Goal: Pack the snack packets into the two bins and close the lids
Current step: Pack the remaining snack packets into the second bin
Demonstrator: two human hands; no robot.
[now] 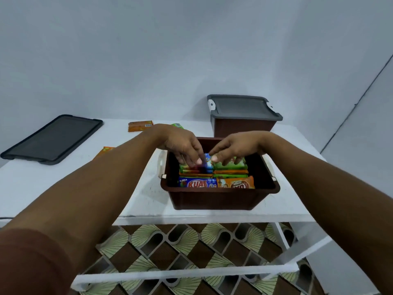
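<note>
Head view — an open brown bin (pixel 219 199) stands near the front edge of a white surface (pixel 63 188), right of centre. Both forearms reach into it from the near side. The left hand (pixel 180 145) and the right hand (pixel 236 146) meet over the far half of the bin, fingers curled downward. Their fingertips pinch a blue packet (pixel 208 163) from its left and right sides; it stands upright among green packets (pixel 230 165) packed on edge. Motion blur hides the finer detail of the grip.

Along the bin's near wall lie a blue-and-red packet (pixel 197 183) at left and an orange-brown packet (pixel 236 183) at right, touching end to end. Beyond the open bin, at far right, a second brown bin (pixel 244 126) stands with its grey lid (pixel 242 107) on. A loose grey lid (pixel 53 139) lies flat at the far left of the surface.

Three packets lie outside the bins — an orange packet (pixel 140 126) at the far edge, a green packet (pixel 177 125) partly hidden behind the left wrist, and a second orange packet (pixel 106 149) just left of the left forearm. Patterned floor tiles (pixel 170 252) show below.
</note>
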